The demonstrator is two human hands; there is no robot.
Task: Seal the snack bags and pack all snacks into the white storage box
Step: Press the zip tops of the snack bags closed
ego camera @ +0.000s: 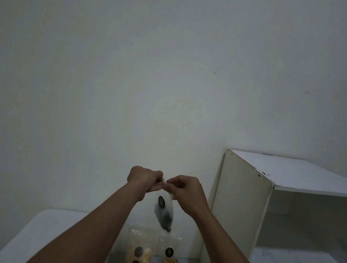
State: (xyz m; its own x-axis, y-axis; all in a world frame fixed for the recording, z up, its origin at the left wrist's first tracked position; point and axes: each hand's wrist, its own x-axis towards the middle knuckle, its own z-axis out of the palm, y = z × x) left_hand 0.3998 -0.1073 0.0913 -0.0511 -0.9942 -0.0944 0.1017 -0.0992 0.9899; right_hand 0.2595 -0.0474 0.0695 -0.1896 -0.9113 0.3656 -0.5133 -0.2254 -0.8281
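Past the forearms [98, 226], left hand [144, 180] and right hand [185, 191] pinched the mouth of the dark snack bag [164, 214], twelve o'clock above two tabled bags [138, 254], seemingly mid-seal; next, press along it

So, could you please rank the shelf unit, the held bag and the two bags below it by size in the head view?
1. Shelf unit, by far.
2. Orange-snack bag, cut off at the frame's edge.
3. Held bag and yellow-snack bag look alike, at differing distances, so unranked.
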